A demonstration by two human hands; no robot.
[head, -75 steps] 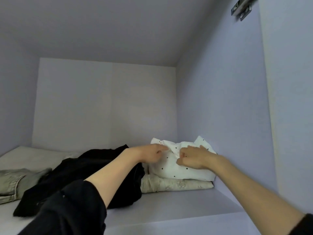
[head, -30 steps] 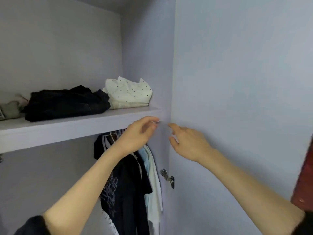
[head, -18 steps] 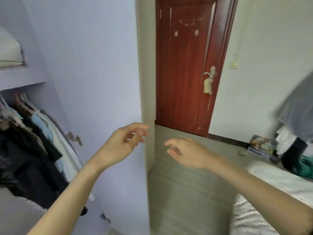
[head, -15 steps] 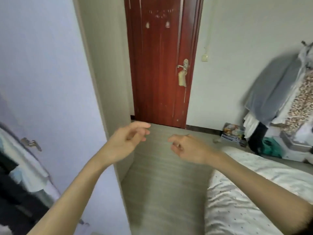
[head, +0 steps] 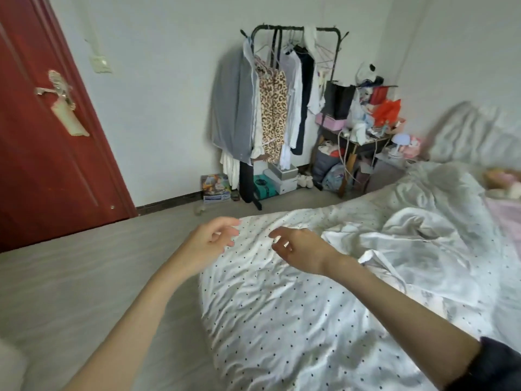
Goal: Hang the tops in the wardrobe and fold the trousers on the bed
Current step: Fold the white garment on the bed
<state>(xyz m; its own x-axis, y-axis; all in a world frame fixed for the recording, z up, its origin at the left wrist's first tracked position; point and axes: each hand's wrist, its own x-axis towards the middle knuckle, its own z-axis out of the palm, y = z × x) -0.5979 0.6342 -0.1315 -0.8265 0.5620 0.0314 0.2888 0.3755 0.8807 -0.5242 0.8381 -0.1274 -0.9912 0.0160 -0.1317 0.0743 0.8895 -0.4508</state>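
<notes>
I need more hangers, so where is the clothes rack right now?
The clothes rack stands against the far wall, top centre of the head view, between the red door and a cluttered table.

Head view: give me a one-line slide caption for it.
Both empty hands, left and right, reach over the dotted bed, a white garment lying just beyond.

A person is showing two bare forearms, the left hand and the right hand both without rings or gloves. A dark sleeve is covering the right upper arm, pushed up past the elbow.
</notes>
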